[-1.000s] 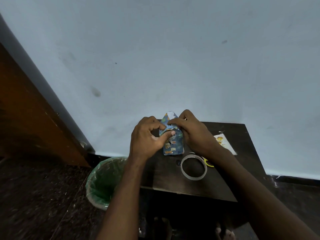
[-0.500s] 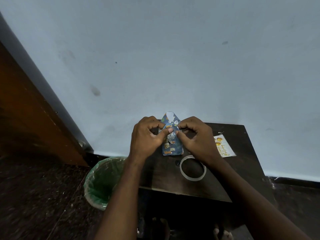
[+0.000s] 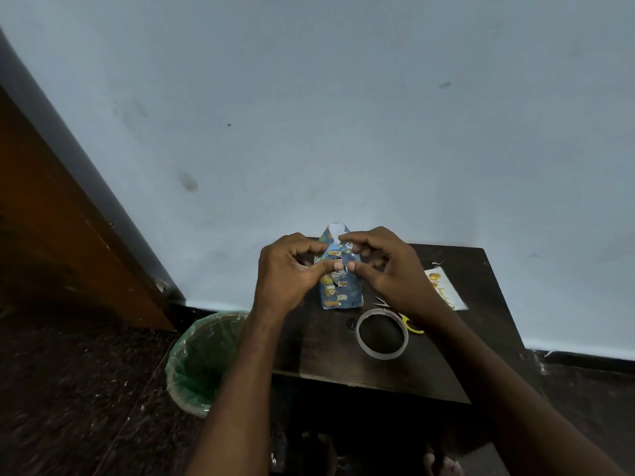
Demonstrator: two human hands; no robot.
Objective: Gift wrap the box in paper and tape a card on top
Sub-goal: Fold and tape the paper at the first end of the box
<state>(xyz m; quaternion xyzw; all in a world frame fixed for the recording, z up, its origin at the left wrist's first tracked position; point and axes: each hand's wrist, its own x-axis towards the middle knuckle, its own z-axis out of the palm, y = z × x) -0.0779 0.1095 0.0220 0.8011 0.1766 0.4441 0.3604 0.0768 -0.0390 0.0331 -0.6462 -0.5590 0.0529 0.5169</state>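
Pale blue wall (image 3: 343,115) behind; dark wooden table (image 3: 343,359) pushed against it, dark speckled floor (image 3: 68,389) below. Landmark for positions: the wrapped box.

Wrapped box (image 3: 341,290) lies on the table near the wall edge, covered in blue animal-print paper. Far end flap (image 3: 335,232) of the paper stands up in a point, its white underside showing.

Left hand (image 3: 290,273) on the left side of the box, fingers curled, thumb pressed onto the box top. Right hand (image 3: 388,266) on the right side, fingers curled over the far end, thumb also pressed onto the top. Thumb tips nearly meet at the middle of the box. Both hands clamped on the box.

Tape roll (image 3: 382,334) flat on the table, just nearer the person than the box and slightly right. Scissors (image 3: 409,324) with a yellow handle right of the tape, partly hidden under the right forearm. Card (image 3: 445,286) right of the box, well apart, flat on the table.

Bin (image 3: 202,362) with a green liner on the floor, left of the table.
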